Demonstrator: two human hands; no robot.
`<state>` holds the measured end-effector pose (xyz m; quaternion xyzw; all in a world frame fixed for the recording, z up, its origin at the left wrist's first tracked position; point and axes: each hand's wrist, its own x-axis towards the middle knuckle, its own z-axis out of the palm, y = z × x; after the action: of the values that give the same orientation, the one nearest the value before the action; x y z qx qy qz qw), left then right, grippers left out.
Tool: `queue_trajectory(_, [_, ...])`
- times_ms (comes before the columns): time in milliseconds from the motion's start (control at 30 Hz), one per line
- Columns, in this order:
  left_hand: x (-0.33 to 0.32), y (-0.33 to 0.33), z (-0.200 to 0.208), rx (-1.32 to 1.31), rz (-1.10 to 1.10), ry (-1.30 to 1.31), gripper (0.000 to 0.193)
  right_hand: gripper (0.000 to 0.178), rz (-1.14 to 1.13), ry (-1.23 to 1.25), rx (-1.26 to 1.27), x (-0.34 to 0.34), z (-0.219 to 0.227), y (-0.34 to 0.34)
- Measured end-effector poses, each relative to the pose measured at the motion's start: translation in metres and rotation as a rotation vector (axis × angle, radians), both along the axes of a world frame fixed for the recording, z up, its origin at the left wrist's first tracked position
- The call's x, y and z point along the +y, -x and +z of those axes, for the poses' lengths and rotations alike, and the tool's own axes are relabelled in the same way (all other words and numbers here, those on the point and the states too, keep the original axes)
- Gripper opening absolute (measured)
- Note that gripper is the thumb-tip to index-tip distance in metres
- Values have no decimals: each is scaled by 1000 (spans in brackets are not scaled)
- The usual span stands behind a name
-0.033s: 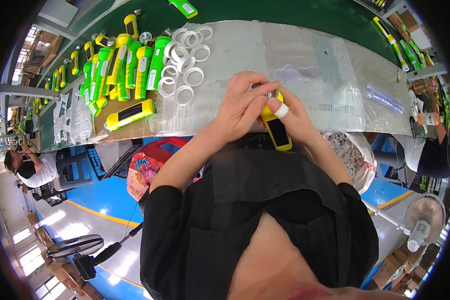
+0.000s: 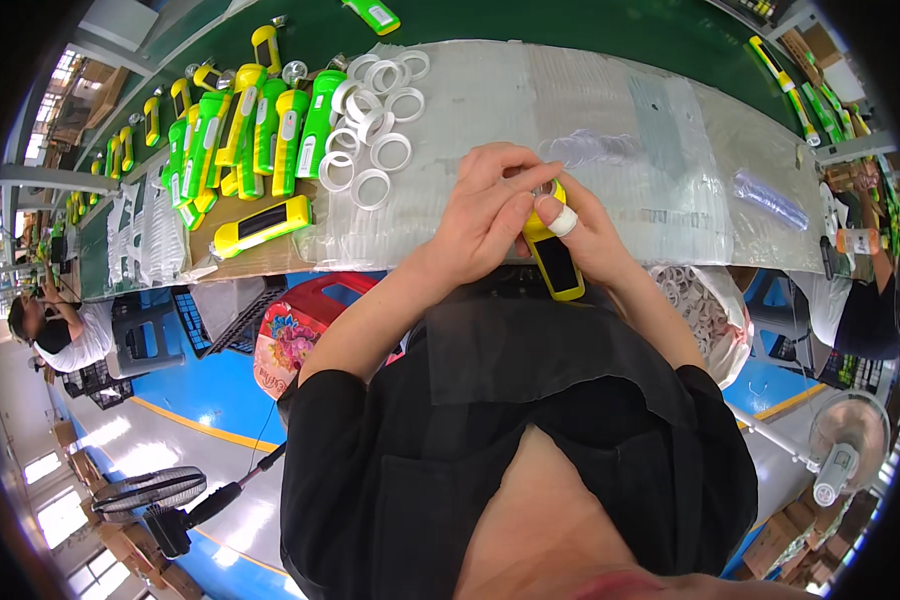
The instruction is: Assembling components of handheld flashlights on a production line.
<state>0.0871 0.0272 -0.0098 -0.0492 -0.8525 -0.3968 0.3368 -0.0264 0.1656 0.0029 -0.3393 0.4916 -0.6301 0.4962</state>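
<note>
Yellow flashlight point(image 2: 558, 268) sits gripped in the right hand point(image 2: 590, 225), left hand point(image 2: 487, 200) arched over its end, hold unclear.

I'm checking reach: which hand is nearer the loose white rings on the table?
Left. The left hand is to the right of the white rings; the right hand, holding the yellow flashlight, is farther right.

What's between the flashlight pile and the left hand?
Head view: white rings scattered beside the flashlight pile, then a bare stretch of plastic-covered tabletop up to the left hand.
</note>
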Motion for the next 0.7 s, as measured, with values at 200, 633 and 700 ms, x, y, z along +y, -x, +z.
queue_trajectory(200, [-19, -16, 6, 109, 110, -7, 33, 37, 120, 70, -63, -35, 3, -7])
queue_trajectory(633, [-117, -35, 17, -601, 246, 842, 50, 32, -75, 383, 81, -100, -15, 17])
queue_trajectory(700, [-122, -26, 20, -730, 181, 894, 48, 34, -77, 370, 105, -101, -14, 16])
